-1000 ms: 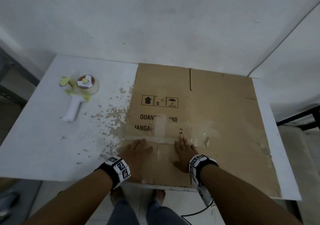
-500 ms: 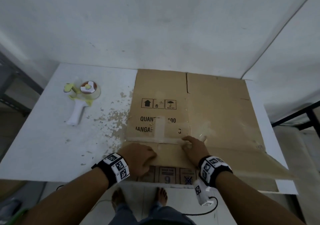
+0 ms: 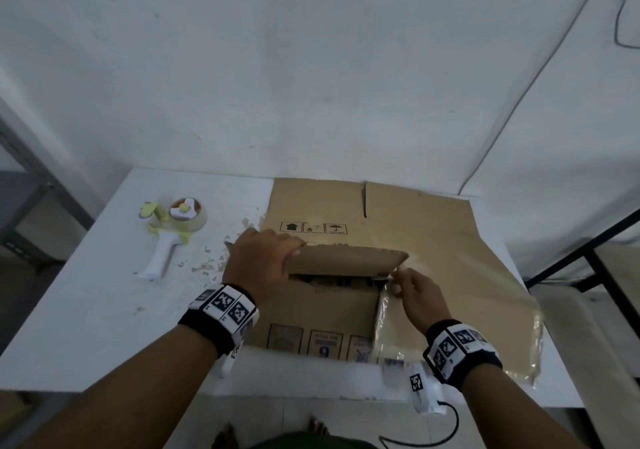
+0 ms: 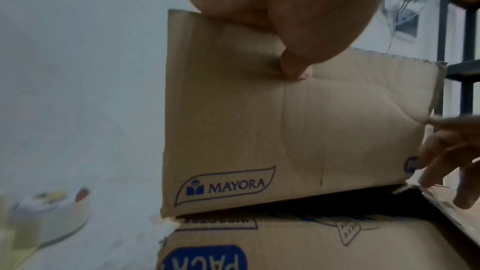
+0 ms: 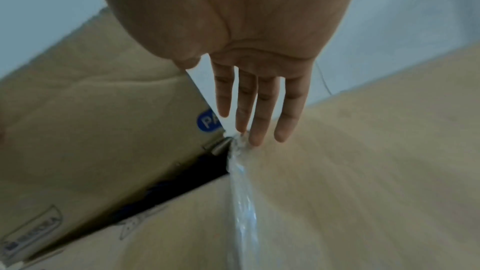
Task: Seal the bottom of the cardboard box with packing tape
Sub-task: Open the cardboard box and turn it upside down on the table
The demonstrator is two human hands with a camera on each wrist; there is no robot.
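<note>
A flattened brown cardboard box (image 3: 433, 240) lies on the white table (image 3: 104, 310). My left hand (image 3: 263, 261) grips the far edge of one flap (image 3: 346, 261) and holds it raised; its thumb (image 4: 293, 65) presses the flap's printed face (image 4: 285, 130). A dark gap shows under the flap. My right hand (image 3: 408, 289) is at the flap's right corner, fingers (image 5: 249, 110) straight, tips touching a crumpled strip of old clear tape (image 5: 241, 182) along the seam. A white and yellow tape dispenser (image 3: 173, 230) lies apart at the table's left.
White walls stand close behind the table. A dark metal rack (image 3: 606, 258) is to the right and another frame (image 3: 31, 185) to the left. Paper scraps (image 3: 211, 261) dot the table between dispenser and box. My bare feet (image 3: 311, 428) show below the near edge.
Both hands lay flat on the box a second ago. Since then my left hand has lifted the near flap up and back, and my right hand has shifted to its right corner.
</note>
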